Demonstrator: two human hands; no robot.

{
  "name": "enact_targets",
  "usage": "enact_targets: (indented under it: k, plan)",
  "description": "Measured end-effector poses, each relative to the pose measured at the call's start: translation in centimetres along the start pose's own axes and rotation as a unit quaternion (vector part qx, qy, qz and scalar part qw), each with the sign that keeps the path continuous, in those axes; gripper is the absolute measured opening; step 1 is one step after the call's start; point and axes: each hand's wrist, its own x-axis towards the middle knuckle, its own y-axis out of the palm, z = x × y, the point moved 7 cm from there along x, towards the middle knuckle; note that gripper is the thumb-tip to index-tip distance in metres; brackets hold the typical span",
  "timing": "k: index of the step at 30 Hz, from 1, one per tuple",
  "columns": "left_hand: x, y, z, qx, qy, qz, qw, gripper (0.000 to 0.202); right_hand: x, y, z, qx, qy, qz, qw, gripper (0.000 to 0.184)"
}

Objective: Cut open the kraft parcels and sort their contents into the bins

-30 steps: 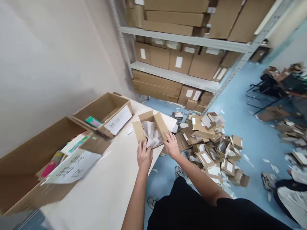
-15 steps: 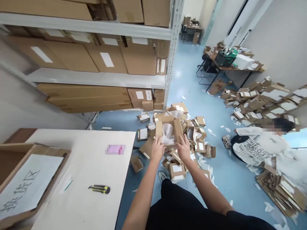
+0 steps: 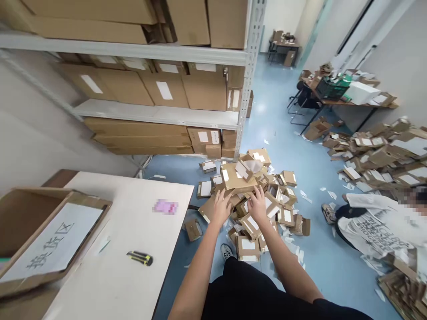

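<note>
Both hands reach out over a heap of cardboard boxes on the floor. My left hand (image 3: 221,209) is open, fingers spread, with nothing held. My right hand (image 3: 257,205) is open too, its fingers apart. Just past my fingertips, a wide brown cardboard box (image 3: 237,181) with a white label lies on top of the heap; I cannot tell whether a fingertip touches it. A smaller box (image 3: 244,170) and crumpled white paper (image 3: 254,166) rest on and behind it. Below my hands, a labelled box (image 3: 248,247) lies near my shoe (image 3: 227,251).
To the left, a white table (image 3: 133,226) bears a yellow-black utility knife (image 3: 140,258) and an open carton (image 3: 63,195). Metal shelving (image 3: 160,116) full of boxes stands ahead. At right, a person (image 3: 380,218) is near another box pile (image 3: 383,151). Paper scraps litter the blue floor (image 3: 313,169).
Half a second ago both hands gripped an open box with white paper inside. They have let it go and the fingers have spread. The view has turned slightly left.
</note>
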Motion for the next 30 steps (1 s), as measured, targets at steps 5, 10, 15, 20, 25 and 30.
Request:
enact_targets:
  k: [5,10,15,20,25,30]
  plan:
    - [-4.1,-4.6,2.9,0.025,-0.069,-0.060,0.996,0.053,2.1,4.0,7.3,0.079,-0.102,0.045,0.991,0.039]
    - [-11.5,-9.1,6.9,0.042,-0.174,-0.117,0.977,0.060,3.4,7.8,17.2,0.162,-0.205,0.088,0.961,0.038]
    - [-24.4,-14.6,11.1,0.065,-0.302,-0.198,0.930,0.062,-0.5,10.7,30.5,0.229,-0.318,0.153,0.907,0.044]
    - [-41.6,-19.4,13.1,0.088,-0.411,-0.303,0.855,0.062,-10.7,10.5,44.0,0.277,-0.418,0.213,0.839,0.049]
    - [-58.9,-21.1,12.4,0.111,-0.514,-0.367,0.768,0.060,-23.6,8.3,54.9,0.309,-0.495,0.271,0.766,0.050]
    - [-75.5,-20.4,8.8,0.116,-0.604,-0.399,0.680,0.060,-37.7,4.6,64.2,0.349,-0.556,0.332,0.677,0.050]
